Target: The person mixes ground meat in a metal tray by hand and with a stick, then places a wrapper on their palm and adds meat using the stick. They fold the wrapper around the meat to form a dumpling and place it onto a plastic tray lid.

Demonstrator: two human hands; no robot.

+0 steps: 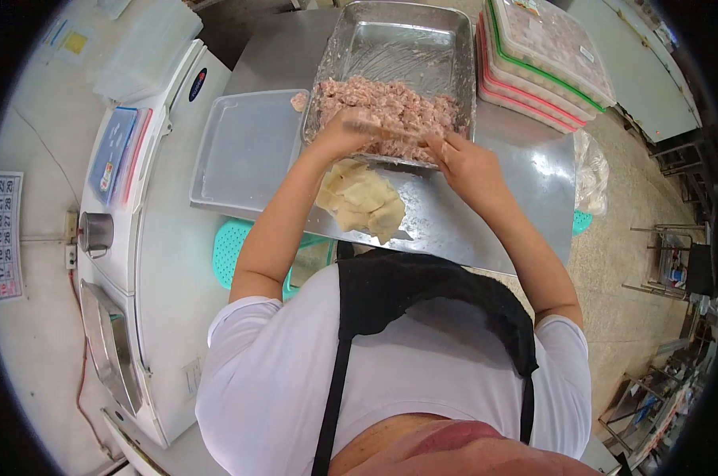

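Observation:
Over the near edge of a metal tray [406, 57] of pinkish minced meat [386, 103], my two hands are close together. My right hand [463, 165] is closed around a thin, flat stick [402, 136] that points left across the meat. My left hand [344, 133] is curled near the stick's other end; its fingers are blurred, and whatever they hold is hidden. Below the hands, a loose pile of pale yellow dough wrappers [363, 200] lies on the steel table [486, 230].
A translucent plastic tray or lid [248, 151] lies left of the meat, with a small bit of meat [299, 101] at its corner. Stacked lidded containers [541, 59] stand at the back right. A white refrigerator [176, 238] is on the left, and a turquoise stool [230, 252] is under the table.

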